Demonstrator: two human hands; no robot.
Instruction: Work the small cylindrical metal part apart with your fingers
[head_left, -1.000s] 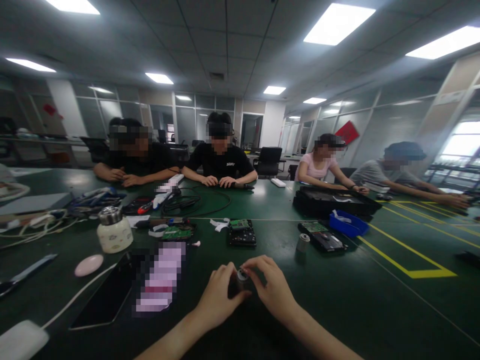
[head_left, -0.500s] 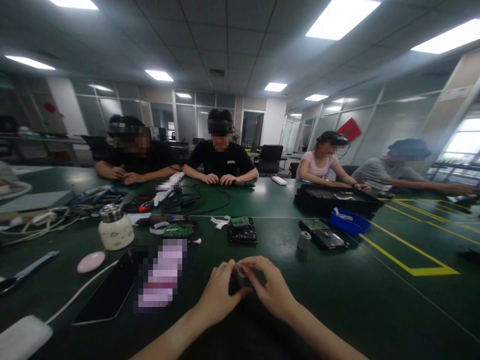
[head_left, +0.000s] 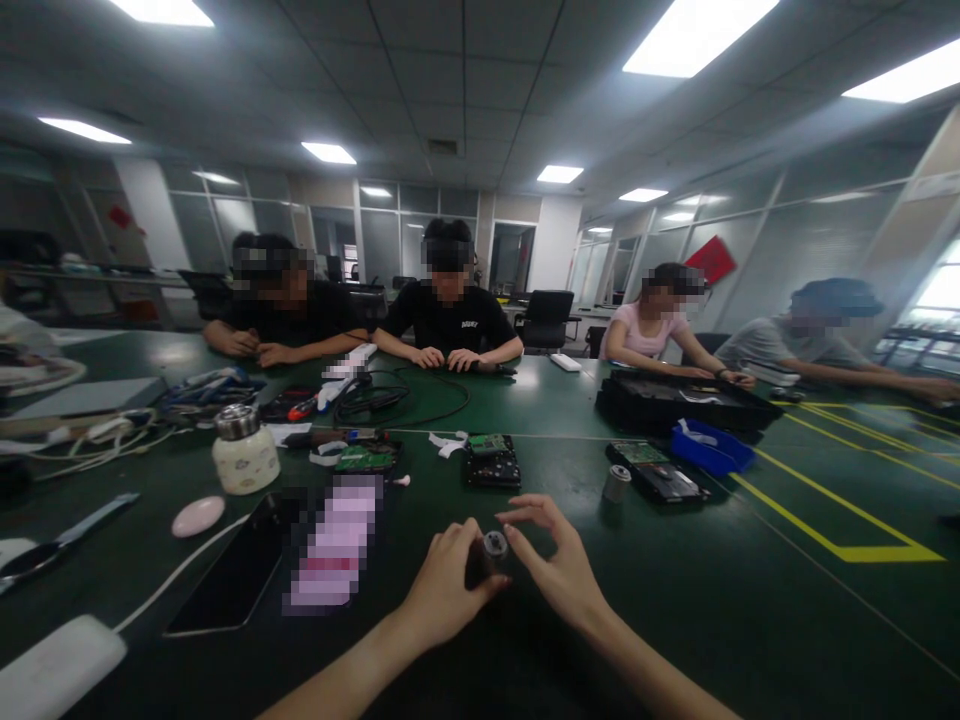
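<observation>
My left hand (head_left: 447,580) is closed around a small metal cylinder (head_left: 495,544), which looks like a little motor with a dark centre on its top end. Its lower part is hidden by my fingers. Just to the right, my right hand (head_left: 561,568) is open, its fingers spread and curved near the cylinder's top, apart from it. A similar metal cylinder (head_left: 617,484) stands on the green table beyond my right hand. Close by lies a black drive-like unit (head_left: 679,484) with a green circuit board, and another such unit (head_left: 491,468) is straight ahead.
To the left lie a dark phone (head_left: 229,575), a blurred-out lilac screen (head_left: 337,540), a pink oval case (head_left: 198,516) and a cream flask (head_left: 246,460). A blue tray (head_left: 712,450) and black case (head_left: 686,405) stand at right. Several people sit across the table.
My right hand has let go of the cylinder's top and drawn away to the right, its fingers spreading. The cylinder's top end now shows. My left hand still holds it.
</observation>
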